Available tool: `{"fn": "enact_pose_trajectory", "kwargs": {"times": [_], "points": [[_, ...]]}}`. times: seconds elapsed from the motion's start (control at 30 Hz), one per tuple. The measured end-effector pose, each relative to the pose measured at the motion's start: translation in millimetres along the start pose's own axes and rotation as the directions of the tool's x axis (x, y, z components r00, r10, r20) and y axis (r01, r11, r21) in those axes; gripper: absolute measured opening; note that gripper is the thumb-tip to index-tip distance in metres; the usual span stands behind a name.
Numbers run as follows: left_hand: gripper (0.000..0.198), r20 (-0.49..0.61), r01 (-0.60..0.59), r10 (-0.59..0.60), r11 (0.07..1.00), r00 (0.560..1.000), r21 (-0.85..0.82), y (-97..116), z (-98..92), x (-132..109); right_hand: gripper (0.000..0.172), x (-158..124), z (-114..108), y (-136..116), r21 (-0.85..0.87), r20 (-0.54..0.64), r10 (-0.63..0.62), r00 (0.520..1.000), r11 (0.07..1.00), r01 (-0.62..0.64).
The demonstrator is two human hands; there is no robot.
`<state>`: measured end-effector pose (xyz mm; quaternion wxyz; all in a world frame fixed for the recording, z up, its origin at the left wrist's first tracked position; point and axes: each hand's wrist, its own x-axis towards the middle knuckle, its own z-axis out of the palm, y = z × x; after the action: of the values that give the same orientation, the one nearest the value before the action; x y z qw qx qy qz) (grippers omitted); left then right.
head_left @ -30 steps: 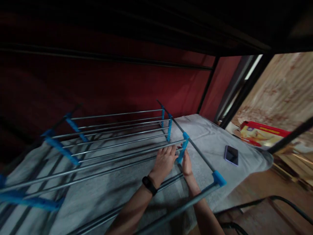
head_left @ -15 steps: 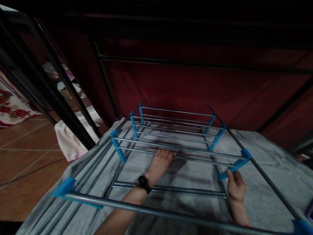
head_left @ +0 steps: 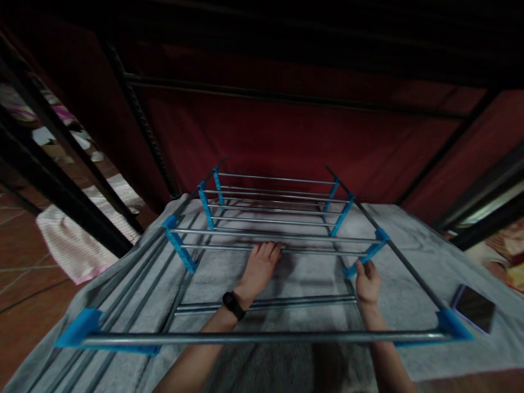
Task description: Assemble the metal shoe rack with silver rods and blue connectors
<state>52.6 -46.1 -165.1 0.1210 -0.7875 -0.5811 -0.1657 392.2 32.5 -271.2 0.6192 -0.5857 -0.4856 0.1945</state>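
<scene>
A metal drying rack (head_left: 262,337) with grey rods and blue plastic joints lies over a grey towel (head_left: 295,273) on a low bed. My left hand (head_left: 260,265), with a black band on the wrist, reaches under the near rods; its fingers curl over a thin rod in the rack's middle. My right hand (head_left: 367,281) pinches the lower end of a blue plastic bracket (head_left: 366,254) on the rack's right side. Both forearms pass under the rack's front bar.
A phone (head_left: 475,309) lies face up on the towel at the right. Dark red cloth hangs behind the rack, with black metal bed frame bars at both sides and above. A pink striped cloth (head_left: 73,245) lies on the tiled floor at the left.
The view has swung from the rack's right end to face it squarely. My right hand left the bracket beside my left hand and now grips a bracket farther right; my left hand stays on the rod.
</scene>
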Motion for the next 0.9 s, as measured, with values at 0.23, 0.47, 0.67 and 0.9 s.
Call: {"fn": "enact_pose_trajectory", "kwargs": {"times": [0.23, 0.47, 0.67, 0.9], "points": [[0.049, -0.035, -0.020, 0.019, 1.000, 0.999, -0.024, 0.6, 49.0, -90.8, 0.056, -79.0, -4.4, -2.1, 0.001, -0.059, -0.017, 0.998, 1.000, 0.017], [0.049, 0.213, 0.131, -0.128, 0.991, 0.969, -0.001, -10.0, 78.7, -156.2, 0.029, -141.1, 3.2, 3.6, 0.025, 0.434, -0.084, 0.897, 0.996, 0.082], [0.053, 0.279, 0.091, -0.071, 0.994, 0.958, -0.059, -9.0, 59.9, -146.0, 0.036, -147.9, 6.2, -9.3, -0.097, 0.553, -0.203, 0.808, 0.948, 0.304], [0.043, 0.256, 0.105, -0.017, 0.937, 0.966, -0.334, -16.6, 61.6, -147.5, 0.030, -153.5, 0.1, -13.2, -0.204, 0.582, -0.330, 0.743, 0.825, 0.527]]}}
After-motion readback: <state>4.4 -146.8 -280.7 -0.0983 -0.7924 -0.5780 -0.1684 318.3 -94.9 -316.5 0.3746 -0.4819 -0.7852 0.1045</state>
